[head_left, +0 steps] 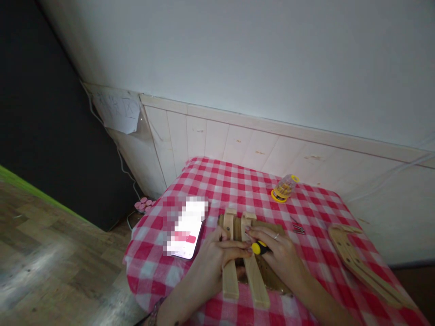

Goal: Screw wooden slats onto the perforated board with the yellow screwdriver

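— What lay at the left of the worktop [217,181]?

— A phone [186,231], screen lit, its face too smudged to read; just beside it came the left hand [214,256], its grip closed round the left slat of the wooden frame [253,276]; the frame lay flat at the near edge, between both hands.

— How would that frame handle?

— Light and stiff, I judged; bare wood, hardly slippery, though its joints might give if twisted; best taken by the two long slats.

— And the right hand?

— The right hand [282,253] had its grip shut on a screwdriver [260,247]; only the yellow-and-black end showed; the tip was hidden under the fingers, so I could not tell what it bore on. Beyond lay loose bits [298,228], too small to count; behind them a bit jar [284,188] on its side; at the far right a second frame [360,262], its fittings hard to make out.
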A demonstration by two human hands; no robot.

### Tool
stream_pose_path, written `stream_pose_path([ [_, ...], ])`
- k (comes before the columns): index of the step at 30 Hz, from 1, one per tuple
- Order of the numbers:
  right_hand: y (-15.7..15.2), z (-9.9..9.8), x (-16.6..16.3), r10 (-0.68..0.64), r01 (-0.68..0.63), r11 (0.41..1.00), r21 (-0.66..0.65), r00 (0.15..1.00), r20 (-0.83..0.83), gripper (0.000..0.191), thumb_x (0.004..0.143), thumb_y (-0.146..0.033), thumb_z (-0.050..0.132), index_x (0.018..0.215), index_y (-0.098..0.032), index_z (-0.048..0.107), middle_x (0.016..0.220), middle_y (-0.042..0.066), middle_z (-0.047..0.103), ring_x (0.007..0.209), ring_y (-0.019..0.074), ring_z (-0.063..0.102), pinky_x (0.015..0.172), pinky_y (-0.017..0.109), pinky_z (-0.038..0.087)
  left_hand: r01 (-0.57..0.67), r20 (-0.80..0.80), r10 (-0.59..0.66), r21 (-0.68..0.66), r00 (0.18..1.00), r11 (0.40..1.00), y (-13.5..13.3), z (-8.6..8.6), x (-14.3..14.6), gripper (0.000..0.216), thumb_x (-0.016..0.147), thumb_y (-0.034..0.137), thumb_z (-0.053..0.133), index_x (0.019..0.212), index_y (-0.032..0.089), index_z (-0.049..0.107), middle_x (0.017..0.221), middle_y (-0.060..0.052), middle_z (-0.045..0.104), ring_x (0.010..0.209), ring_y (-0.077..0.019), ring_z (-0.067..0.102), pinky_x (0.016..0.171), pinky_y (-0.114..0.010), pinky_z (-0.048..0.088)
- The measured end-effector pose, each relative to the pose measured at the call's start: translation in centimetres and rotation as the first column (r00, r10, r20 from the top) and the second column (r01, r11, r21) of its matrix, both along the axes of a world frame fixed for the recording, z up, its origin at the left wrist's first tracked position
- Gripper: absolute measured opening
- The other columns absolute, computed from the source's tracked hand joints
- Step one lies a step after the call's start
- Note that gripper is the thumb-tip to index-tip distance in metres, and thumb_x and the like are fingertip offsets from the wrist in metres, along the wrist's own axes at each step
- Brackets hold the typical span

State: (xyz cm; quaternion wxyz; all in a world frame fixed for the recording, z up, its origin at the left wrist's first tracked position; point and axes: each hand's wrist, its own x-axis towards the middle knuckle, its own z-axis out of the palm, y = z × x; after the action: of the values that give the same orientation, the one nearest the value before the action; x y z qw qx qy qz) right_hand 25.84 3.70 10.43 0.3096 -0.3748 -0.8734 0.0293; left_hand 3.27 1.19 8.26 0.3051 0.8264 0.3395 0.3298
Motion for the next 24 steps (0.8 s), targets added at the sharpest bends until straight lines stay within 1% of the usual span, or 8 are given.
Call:
stream_pose_path([
  [4,0.27,0.02,-0.03,0.02,-0.023,0.999,-0.037,0.998,-0.06,0.048,0.078,0.004,0.053,0.108,-0.025,0.078,0.105,0.005,0.086,0.096,0.023,0.084,0.086,0.035,0.07,-0.02,0.045,0.018,0.034,0.999,0.999,-0.16,-0.14,0.07,0.028,0.097,0.024,0.076,0.124,0.025,0.08,0.129,-0.008,0.08,0.104,-0.0286,0.07,0.093,-0.046,0.054],
  [8,0.21,0.1,-0.12,-0.002,-0.004,0.998,-0.061,0.996,-0.086,0.046,0.08,0.003,0.054,0.108,-0.025,0.078,0.107,0.006,0.086,0.099,0.0234,0.083,0.088,0.037,0.069,-0.052,0.05,0.05,0.048,0.998,0.998,-0.25,-0.3,0.07,0.028,0.093,0.02,0.079,0.121,0.025,0.081,0.126,-0.008,0.081,0.103,-0.0287,0.068,0.091,-0.044,0.055],
  [13,0.22,0.27,-0.31,-0.003,-0.005,0.997,-0.071,0.994,-0.109,0.045,0.078,0.004,0.052,0.104,-0.024,0.075,0.105,0.006,0.086,0.1,0.023,0.083,0.089,0.037,0.069,-0.024,0.036,0.021,0.095,0.999,0.995,-0.03,-0.48,-0.17,0.03,0.092,0.024,0.082,0.122,0.027,0.08,0.126,-0.007,0.081,0.1,-0.0271,0.067,0.088,-0.042,0.054],
  [16,0.28,0.27,-0.37,-0.013,0.004,0.996,-0.085,0.994,-0.108,0.042,0.078,0.004,0.052,0.101,-0.023,0.074,0.104,0.006,0.085,0.099,0.0224,0.083,0.087,0.035,0.068,-0.035,0.019,0.034,0.086,0.999,0.996,0.01,-0.53,-0.22,0.03,0.091,0.023,0.083,0.12,0.026,0.081,0.128,-0.008,0.08,0.099,-0.0268,0.065,0.088,-0.042,0.054],
  [20,0.21,0.39,-0.43,-0.032,0.018,0.991,-0.136,0.995,-0.096,0.043,0.077,0.004,0.053,0.101,-0.025,0.074,0.103,0.005,0.084,0.097,0.0226,0.082,0.086,0.036,0.068,-0.031,0.057,0.028,0.06,0.998,0.998,-0.09,-0.42,-0.12,0.03,0.091,0.02,0.082,0.121,0.026,0.081,0.127,-0.008,0.08,0.101,-0.0271,0.066,0.089,-0.042,0.054],
  [24,0.19,0.99,-0.5,-0.015,0.0,0.984,-0.178,0.996,-0.086,0.045,0.077,0.006,0.052,0.103,-0.023,0.073,0.104,0.007,0.083,0.097,0.0228,0.081,0.085,0.036,0.068,-0.035,0.046,0.033,0.05,0.998,0.998,-0.17,-0.23,-0.06,0.027,0.092,0.022,0.082,0.119,0.025,0.082,0.126,-0.008,0.081,0.101,-0.0277,0.065,0.088,-0.042,0.055],
])
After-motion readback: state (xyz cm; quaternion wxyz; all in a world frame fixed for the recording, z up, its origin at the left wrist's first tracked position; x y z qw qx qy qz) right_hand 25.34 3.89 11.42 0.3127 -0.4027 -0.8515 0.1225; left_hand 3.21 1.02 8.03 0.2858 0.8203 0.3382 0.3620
